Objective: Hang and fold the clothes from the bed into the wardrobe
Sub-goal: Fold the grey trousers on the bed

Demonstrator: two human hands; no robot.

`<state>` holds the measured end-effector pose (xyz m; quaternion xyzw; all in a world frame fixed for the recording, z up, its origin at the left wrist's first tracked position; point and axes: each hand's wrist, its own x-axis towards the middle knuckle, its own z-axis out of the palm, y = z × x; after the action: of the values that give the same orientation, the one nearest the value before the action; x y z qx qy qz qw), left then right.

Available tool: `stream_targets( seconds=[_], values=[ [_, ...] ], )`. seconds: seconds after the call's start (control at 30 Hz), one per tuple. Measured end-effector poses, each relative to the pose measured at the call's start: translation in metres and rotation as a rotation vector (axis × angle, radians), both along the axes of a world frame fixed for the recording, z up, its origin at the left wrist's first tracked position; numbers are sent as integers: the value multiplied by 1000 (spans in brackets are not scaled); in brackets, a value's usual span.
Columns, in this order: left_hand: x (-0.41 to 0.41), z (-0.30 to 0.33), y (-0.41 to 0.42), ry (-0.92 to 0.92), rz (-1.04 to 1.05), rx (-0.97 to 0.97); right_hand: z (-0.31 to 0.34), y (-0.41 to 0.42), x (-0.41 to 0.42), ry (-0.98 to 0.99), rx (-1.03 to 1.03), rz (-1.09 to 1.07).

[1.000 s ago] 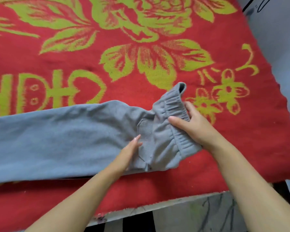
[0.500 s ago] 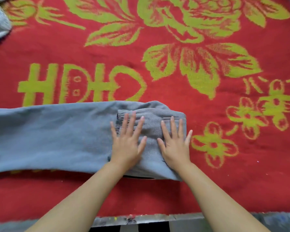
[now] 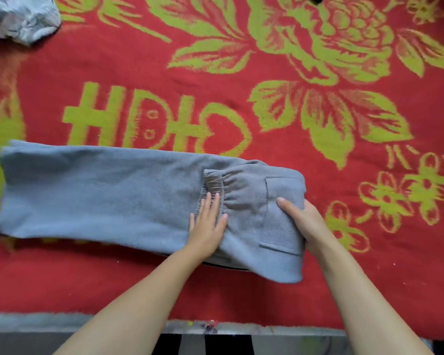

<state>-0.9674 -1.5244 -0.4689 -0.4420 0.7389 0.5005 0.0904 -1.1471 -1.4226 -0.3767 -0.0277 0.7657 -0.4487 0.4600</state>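
Note:
Grey sweatpants (image 3: 100, 196) lie lengthwise across the near part of the bed, legs stretching to the left. Their waist end is folded over onto the legs, elastic waistband (image 3: 213, 180) facing left and a back pocket on top. My left hand (image 3: 208, 224) presses flat on the fabric just below the waistband, fingers straight. My right hand (image 3: 305, 224) grips the folded right edge, thumb on top and fingers tucked under the fold.
A red blanket with green flowers and letters (image 3: 241, 85) covers the bed. A pale crumpled garment (image 3: 18, 19) lies at the far left corner. The bed's front edge (image 3: 215, 326) runs along the bottom, with dark floor below.
The waist end went from lifted to folded flat on the legs. Both palms pressed it; now my right hand has slid to the fold's right edge and grips it.

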Motion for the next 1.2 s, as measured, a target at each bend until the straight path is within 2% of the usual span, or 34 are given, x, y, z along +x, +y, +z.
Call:
stream_targets(
  seconds=[0.1, 0.17, 0.23, 0.3, 0.4, 0.43, 0.47, 0.53, 0.57, 0.6, 0.67, 0.73, 0.8, 0.83, 0.9, 0.97, 1.03, 1.1, 1.2],
  values=[
    [4, 37, -20, 327, 414, 517, 52, -46, 24, -151, -229, 157],
    [30, 50, -38, 352, 700, 808, 74, -89, 66, -142, -260, 245],
    [63, 54, -54, 262, 865, 903, 79, -123, 107, -118, -290, 287],
    [106, 52, -80, 272, 1036, 902, 73, -156, 145, -52, -312, 330],
    [174, 53, -132, 474, 1273, 793, 37, -185, 174, 366, -167, 427],
    [193, 52, -148, 475, 1293, 692, 21, -188, 175, 509, -94, 457],
    [215, 46, -166, 395, 1247, 513, 2, -192, 181, 607, -2, 519],
    [234, 38, -185, 156, 994, 30, -30, -183, 182, 722, 230, 733],
    [236, 34, -189, 104, 817, -172, -44, -179, 184, 750, 310, 824],
    [231, 30, -190, 103, 646, -312, -56, -177, 186, 769, 346, 870],
    [213, 18, -178, 25, 350, -408, -72, -175, 190, 794, 339, 836],
    [198, 1, -158, -170, 169, -379, -78, -170, 190, 762, 355, 630],
    [195, -12, -143, -299, 113, -395, -77, -159, 187, 568, 364, 282],
    [195, -14, -141, -327, 102, -408, -76, -153, 186, 448, 347, 162],
    [197, -13, -147, -308, 90, -365, -66, -146, 183, 239, 280, 60],
    [197, -9, -154, -253, 99, -252, -50, -148, 176, 96, 206, 37],
    [197, 1, -166, -127, 211, -88, -23, -162, 173, 49, 94, 96],
    [201, 16, -182, 41, 417, 116, 13, -187, 180, 9, -70, 149],
    [231, 37, -204, 320, 735, 525, 66, -234, 221, -88, -277, 279]
  ],
)
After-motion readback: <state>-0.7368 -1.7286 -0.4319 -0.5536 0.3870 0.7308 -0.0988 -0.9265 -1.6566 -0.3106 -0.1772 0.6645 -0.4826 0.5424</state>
